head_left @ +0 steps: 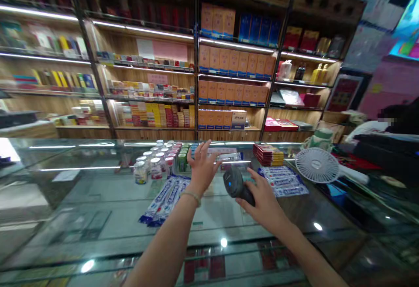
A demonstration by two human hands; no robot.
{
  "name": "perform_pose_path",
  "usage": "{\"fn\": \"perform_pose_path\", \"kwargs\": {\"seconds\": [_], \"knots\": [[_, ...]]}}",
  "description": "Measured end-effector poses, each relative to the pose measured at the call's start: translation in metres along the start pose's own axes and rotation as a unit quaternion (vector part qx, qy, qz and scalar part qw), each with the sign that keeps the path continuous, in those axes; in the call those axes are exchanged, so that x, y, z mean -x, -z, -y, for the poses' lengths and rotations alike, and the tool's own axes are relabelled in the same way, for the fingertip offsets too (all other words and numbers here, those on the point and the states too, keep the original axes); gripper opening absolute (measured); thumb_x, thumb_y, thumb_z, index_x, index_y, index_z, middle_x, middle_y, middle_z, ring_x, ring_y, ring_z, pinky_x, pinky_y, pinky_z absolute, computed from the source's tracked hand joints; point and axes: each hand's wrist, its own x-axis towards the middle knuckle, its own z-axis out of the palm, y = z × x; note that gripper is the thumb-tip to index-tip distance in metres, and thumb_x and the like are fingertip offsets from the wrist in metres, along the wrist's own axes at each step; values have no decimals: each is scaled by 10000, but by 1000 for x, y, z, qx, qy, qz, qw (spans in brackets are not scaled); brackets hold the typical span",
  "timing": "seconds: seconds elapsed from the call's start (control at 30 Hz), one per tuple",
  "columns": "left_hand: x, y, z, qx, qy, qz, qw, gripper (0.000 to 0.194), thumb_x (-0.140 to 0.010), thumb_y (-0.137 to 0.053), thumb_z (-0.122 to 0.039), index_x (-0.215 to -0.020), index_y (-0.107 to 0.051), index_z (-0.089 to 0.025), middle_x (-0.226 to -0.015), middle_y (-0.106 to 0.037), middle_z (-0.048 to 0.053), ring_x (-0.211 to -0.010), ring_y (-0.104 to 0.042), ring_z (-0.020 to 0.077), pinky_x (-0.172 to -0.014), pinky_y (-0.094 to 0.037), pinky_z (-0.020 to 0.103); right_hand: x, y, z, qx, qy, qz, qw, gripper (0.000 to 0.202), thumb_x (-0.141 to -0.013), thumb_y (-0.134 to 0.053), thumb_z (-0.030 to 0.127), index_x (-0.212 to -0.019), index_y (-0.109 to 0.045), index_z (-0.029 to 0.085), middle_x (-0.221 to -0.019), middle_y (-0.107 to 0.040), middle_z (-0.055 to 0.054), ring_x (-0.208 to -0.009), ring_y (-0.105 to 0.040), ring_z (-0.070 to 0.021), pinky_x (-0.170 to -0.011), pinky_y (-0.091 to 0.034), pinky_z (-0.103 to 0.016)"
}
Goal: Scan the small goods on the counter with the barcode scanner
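My left hand (203, 169) is raised over the glass counter with its fingers apart and nothing seen in it. Behind it stand rows of small white-lidded jars (156, 167), and green and pink containers (182, 161) are just beside its fingers. Several long blue-and-white packets (165, 199) lie to the left of my left wrist. My right hand (263, 197) is wrapped round a dark barcode scanner (233, 182) showing a small blue light. More blue-and-white packets (283, 181) lie flat beyond the right hand. A single similar packet (229, 157) rests between the hands, farther back.
A stack of flat red-and-yellow packs (267, 154) sits at the back of the glass counter (108, 234). To the right lies a white fan (317, 165), with a dark-clad person (393, 121) beyond. Lit shelves (196, 77) with boxes and bottles line the wall.
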Motion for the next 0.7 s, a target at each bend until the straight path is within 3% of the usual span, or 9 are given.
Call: {"fn": "perform_pose_path", "kwargs": {"seconds": [0.13,0.2,0.27,0.37,0.5,0.6,0.7], "knots": [[0,1,1,3,5,-3,1000,234,-826,-746,-355,-1057,-724,-332,-1504,-505,77,-1380,-428,348,-1149,-149,630,-3,23,-2,-85,-82,79,990,399,-902,-528,510,-1178,-563,224,-1215,-647,-121,-990,-685,-272,-845,-562,-442],[0,1,1,6,6,-6,1000,229,-824,-746,-341,-1052,-723,-331,-1502,-506,77,-1379,-429,345,-1149,-154,628,-4,30,-1,-123,-137,126,975,408,-917,-487,539,-1190,-527,239,-945,-688,-47,-647,-664,-198,-598,-547,-349],[0,1,2,7,6,-8,1000,235,-812,-757,-333,-1044,-720,-324,-1503,-504,80,-1382,-426,343,-1150,-154,625,-4,34,2,-137,-165,144,966,395,-906,-501,545,-1157,-523,240,-830,-664,-6,-477,-565,-141,-474,-462,-283],[0,0,2,3,6,-10,1000,219,-815,-752,-332,-1030,-717,-311,-1502,-504,87,-1384,-424,341,-1145,-157,627,-3,36,6,-121,-172,131,969,395,-880,-543,531,-1137,-539,232,-841,-671,-16,-489,-561,-133,-466,-412,-260],[0,0,2,1,6,-13,1000,187,-841,-723,-324,-1028,-720,-322,-1499,-505,79,-1383,-421,337,-1144,-160,626,-2,35,8,-96,-151,112,977,425,-901,-519,522,-1212,-527,234,-953,-716,-51,-700,-679,-215,-558,-455,-297],[0,0,2,4,6,-12,1000,214,-828,-739,-339,-1041,-720,-329,-1497,-503,80,-1380,-419,340,-1148,-155,628,-3,35,6,-26,-107,87,990,402,-915,-526,502,-1225,-539,245,-983,-744,-59,-881,-715,-275,-659,-484,-330],[-1,1,2,6,8,-8,1000,220,-822,-748,-340,-1040,-723,-328,-1497,-503,82,-1380,-419,342,-1149,-157,630,-4,33,5,82,-76,79,991,378,-927,-539,496,-1210,-572,248,-958,-762,-70,-888,-732,-304,-675,-485,-342]]}}
